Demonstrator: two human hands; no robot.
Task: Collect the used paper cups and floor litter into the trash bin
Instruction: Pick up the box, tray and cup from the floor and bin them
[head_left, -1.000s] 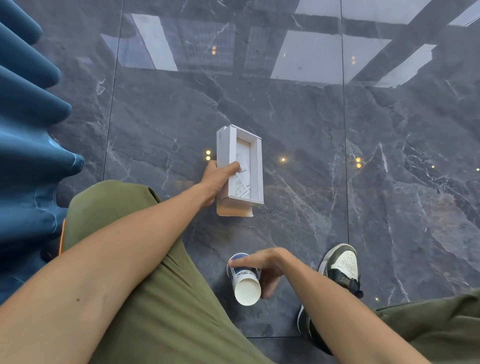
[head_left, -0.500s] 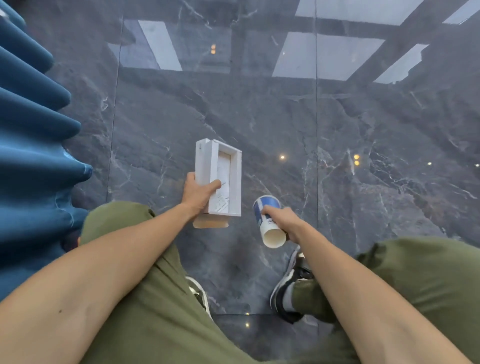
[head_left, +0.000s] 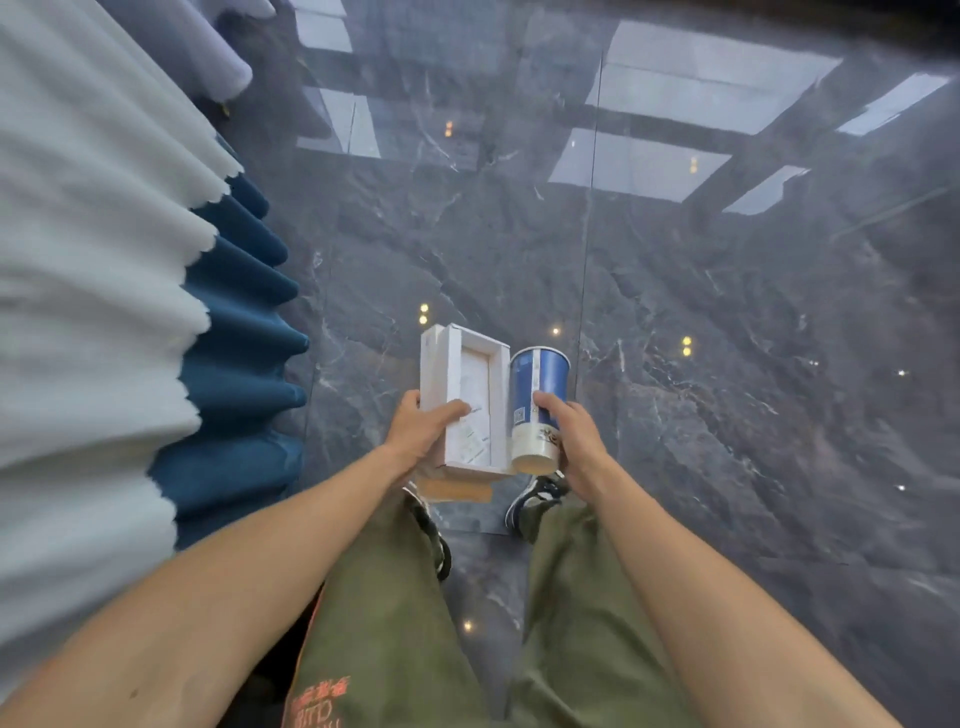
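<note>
Paper cup (head_left: 537, 400) in right hand (head_left: 574, 441), mouth pointing away.

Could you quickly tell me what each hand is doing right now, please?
Left hand: closed on the white box, thumb across its open face.
Right hand: closed around the blue paper cup, held beside the box.

The floor (head_left: 675, 415) is showing as dark polished marble, glossy and mirroring lights. The box (head_left: 462, 395) is looking like matt white cardboard, the cup (head_left: 537, 395) like smooth printed paper. Pleated blue cloth (head_left: 244, 364) is hanging under white fabric (head_left: 88, 312); the trousers (head_left: 384, 623) are looking like matt woven cotton.
</note>
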